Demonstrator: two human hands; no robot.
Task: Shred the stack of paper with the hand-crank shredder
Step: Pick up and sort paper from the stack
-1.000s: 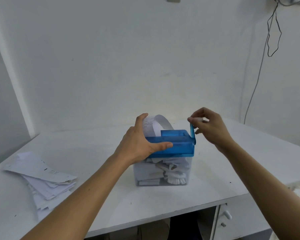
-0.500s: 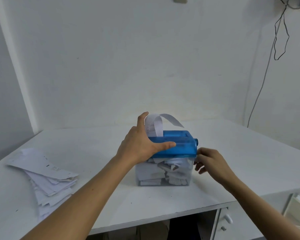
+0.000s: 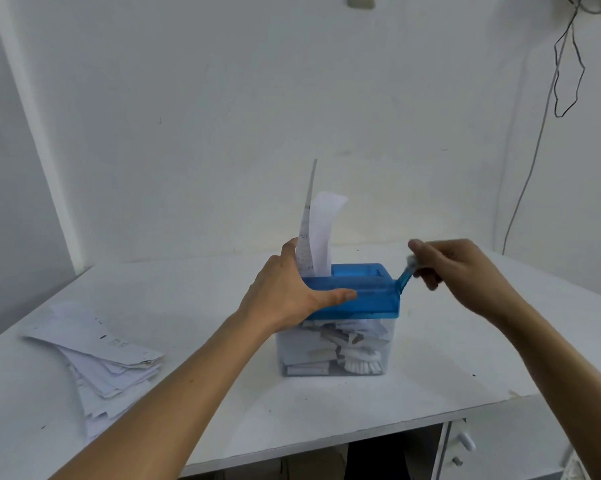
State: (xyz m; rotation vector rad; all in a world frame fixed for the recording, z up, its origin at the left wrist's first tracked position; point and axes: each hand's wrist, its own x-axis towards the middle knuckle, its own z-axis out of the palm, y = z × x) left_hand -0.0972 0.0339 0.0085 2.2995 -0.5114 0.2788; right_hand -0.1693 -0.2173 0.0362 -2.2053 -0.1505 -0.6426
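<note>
Right hand (image 3: 461, 271) swung crank (image 3: 405, 277) upward; paper strip (image 3: 318, 233) stands upright.

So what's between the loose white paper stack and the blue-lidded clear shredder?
Bare white tabletop, with the left forearm crossing above it; head view.

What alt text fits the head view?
A person's left hand grips the blue top of a hand-crank shredder on a white table while the right hand holds its crank. A paper strip stands upright in the slot, shreds lie in the clear bin, and a stack of paper lies to the left.
</note>
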